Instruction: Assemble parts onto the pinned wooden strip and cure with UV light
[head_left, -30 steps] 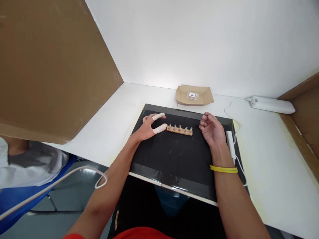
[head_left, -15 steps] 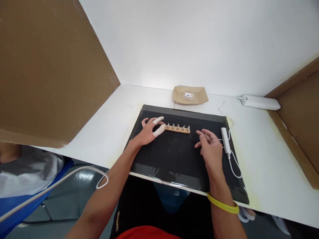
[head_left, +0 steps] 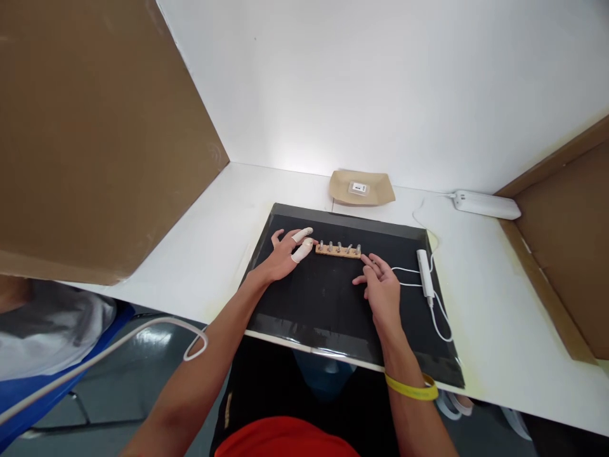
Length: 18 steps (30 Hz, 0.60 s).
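A narrow wooden strip lies on the black mat, with several small shiny metal pegs or rods standing in a row on it; the last ones lean a little. My left hand is at the strip's left end, fingers spread, with white finger cots on the thumb and one finger. A fingertip is at or very near that end. My right hand is by the right end, one finger stretched to the strip's corner and the others loosely bent. Whether anything small sits between its fingers is hard to see.
A slim white device with white cables lies on the mat's right side. Behind the mat stands a brown paper tray holding a small clear labelled box. A white power bank-like block lies back right. Cardboard walls flank the table.
My right hand has moved left, from beside the white device to the strip's right end. My left hand has stayed at the left end. The view has shifted slightly.
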Tool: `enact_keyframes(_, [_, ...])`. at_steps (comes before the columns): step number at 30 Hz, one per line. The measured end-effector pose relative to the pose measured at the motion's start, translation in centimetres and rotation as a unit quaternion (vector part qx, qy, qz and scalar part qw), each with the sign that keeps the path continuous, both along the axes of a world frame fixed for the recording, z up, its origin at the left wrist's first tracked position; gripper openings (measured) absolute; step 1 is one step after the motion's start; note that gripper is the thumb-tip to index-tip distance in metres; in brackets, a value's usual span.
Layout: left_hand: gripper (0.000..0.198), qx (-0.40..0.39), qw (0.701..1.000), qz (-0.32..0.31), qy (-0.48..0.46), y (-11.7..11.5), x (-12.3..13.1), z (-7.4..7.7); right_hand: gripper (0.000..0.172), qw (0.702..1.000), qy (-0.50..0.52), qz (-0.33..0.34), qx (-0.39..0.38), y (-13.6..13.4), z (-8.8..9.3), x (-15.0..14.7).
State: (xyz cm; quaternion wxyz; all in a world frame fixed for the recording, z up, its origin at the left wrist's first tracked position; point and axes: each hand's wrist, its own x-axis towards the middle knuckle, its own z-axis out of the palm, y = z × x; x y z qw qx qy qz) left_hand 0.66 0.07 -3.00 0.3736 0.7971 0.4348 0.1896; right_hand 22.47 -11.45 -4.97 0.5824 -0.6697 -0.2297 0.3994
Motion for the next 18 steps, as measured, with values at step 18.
enact_keyframes(18, [0.069,-0.001,0.998,0.002,-0.063,-7.1,-3.1,0.1,0.037,0.996,0.085,-0.004,0.013,0.2,3.5,2.8])
